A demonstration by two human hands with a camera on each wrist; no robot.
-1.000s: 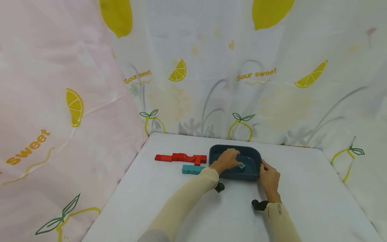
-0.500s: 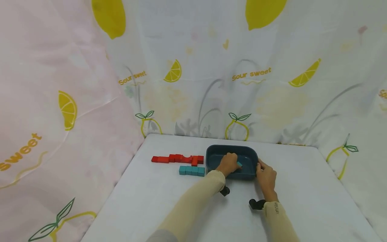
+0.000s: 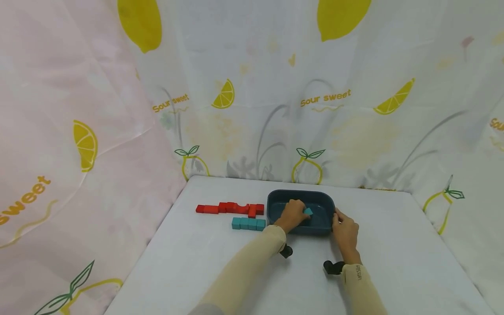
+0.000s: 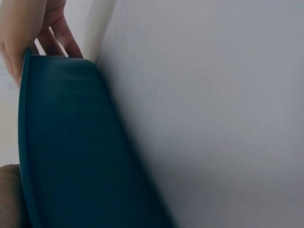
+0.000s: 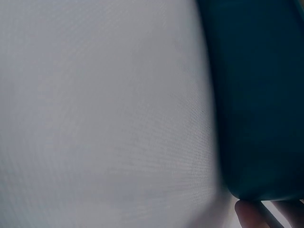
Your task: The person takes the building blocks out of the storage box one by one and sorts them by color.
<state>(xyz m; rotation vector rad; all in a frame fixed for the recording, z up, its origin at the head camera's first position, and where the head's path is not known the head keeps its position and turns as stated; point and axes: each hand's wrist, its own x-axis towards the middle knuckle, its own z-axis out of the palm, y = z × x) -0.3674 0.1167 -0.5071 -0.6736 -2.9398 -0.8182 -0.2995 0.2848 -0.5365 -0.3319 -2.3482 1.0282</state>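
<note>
My left hand [image 3: 292, 215] reaches over the near left rim of a dark teal tray [image 3: 324, 226] and pinches a small light-blue block [image 3: 308, 211] inside it. At the tray's right end, my right hand [image 3: 346, 234] grips the rim between thumb and fingers. The left wrist view shows the tray's outer wall [image 4: 85, 142] close up, the right hand [image 4: 28, 28] at its far end and part of the left hand [image 4: 8, 197] at the lower left. In the right wrist view, only fingertips [image 5: 251, 213] show below the tray's corner.
Left of the tray lies a row of light-blue blocks [image 3: 248, 224]. Behind it runs a longer row of red blocks [image 3: 226, 208], some with other shapes. All stand on a white table [image 3: 189, 253], with printed curtains behind and to the left.
My left hand closed its fingers on the light-blue block in the tray, then shifted slightly left with it. The right hand stays at the tray's rim. The head view swung slightly.
</note>
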